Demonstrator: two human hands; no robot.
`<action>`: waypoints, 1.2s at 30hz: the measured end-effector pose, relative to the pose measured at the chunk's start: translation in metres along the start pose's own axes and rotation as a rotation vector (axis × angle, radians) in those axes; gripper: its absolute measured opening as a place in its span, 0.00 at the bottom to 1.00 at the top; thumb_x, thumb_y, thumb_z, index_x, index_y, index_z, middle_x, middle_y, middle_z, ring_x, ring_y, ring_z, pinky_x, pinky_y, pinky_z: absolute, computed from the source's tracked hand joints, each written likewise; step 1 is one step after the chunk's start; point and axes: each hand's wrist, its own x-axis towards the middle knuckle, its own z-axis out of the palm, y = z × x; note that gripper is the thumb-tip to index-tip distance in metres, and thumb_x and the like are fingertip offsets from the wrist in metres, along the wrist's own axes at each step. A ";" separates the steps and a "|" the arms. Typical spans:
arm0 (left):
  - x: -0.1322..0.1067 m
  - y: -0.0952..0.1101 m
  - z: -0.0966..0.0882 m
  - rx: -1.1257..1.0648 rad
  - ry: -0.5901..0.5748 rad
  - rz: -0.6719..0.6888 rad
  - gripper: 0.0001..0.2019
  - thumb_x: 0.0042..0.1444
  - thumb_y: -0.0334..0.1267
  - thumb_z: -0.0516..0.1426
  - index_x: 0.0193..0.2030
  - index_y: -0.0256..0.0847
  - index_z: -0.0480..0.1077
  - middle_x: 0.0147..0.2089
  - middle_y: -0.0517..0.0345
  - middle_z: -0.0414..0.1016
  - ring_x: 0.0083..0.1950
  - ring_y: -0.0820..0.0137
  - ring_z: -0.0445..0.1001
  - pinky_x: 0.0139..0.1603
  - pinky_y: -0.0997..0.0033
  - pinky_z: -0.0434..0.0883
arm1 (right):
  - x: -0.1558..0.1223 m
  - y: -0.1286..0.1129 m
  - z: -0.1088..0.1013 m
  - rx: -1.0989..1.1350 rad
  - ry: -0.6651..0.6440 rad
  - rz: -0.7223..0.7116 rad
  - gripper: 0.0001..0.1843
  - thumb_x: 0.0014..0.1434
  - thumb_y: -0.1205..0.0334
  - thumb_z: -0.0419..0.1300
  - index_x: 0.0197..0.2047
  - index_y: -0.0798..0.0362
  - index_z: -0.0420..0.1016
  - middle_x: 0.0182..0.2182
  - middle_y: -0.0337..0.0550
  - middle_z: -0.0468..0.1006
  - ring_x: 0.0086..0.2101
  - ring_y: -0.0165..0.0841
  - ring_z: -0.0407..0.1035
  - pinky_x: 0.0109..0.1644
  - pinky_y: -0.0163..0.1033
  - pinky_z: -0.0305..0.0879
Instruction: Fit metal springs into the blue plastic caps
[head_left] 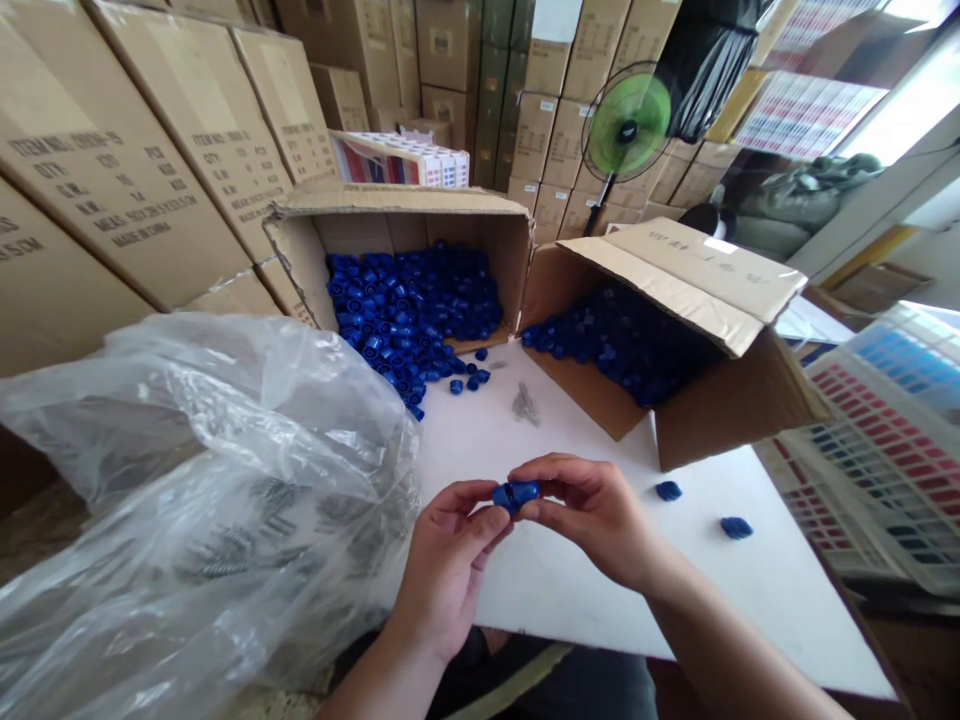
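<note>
The left hand and the right hand are both closed, and their fingers pinch one blue plastic cap from its two sides. That cap is in the air over a white table, near the bottom middle of the picture. Two more blue caps lie on the table to the right of the right hand, a little apart from each other. Past the hands stand two open cardboard boxes. The left box is full of blue caps, too many to count. The right box has lots of blue caps too, and they sit in the shade under its flap. A few loose caps lie on the table just by the left box, and a small heap of gray metal springs lies between the two boxes. One big clear plastic bag sits at the lower left, near the left hand, with many metal springs inside it. Behind all this are stacks of big brown cartons at the upper left and one green fan at the top. A white rack with rows of colored squares stands at the right edge.
</note>
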 end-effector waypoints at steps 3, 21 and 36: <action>-0.002 0.002 -0.001 0.016 0.024 -0.004 0.14 0.42 0.29 0.69 0.37 0.38 0.73 0.36 0.60 0.78 0.37 0.78 0.77 0.40 0.83 0.76 | -0.002 0.004 0.002 0.051 -0.008 0.008 0.22 0.56 0.54 0.64 0.51 0.56 0.72 0.45 0.45 0.71 0.44 0.23 0.71 0.52 0.26 0.73; -0.009 0.001 0.006 0.137 0.005 0.001 0.13 0.44 0.32 0.68 0.37 0.37 0.73 0.35 0.56 0.79 0.35 0.72 0.79 0.39 0.79 0.75 | -0.008 0.034 0.001 0.438 -0.078 0.057 0.23 0.62 0.56 0.58 0.58 0.55 0.64 0.49 0.49 0.68 0.44 0.22 0.69 0.54 0.32 0.70; -0.006 0.002 0.004 0.239 0.032 0.007 0.13 0.37 0.31 0.71 0.33 0.37 0.77 0.33 0.55 0.81 0.33 0.75 0.78 0.37 0.80 0.74 | -0.014 0.023 -0.004 0.132 -0.012 -0.028 0.20 0.54 0.57 0.66 0.49 0.56 0.76 0.45 0.47 0.71 0.45 0.24 0.70 0.50 0.29 0.74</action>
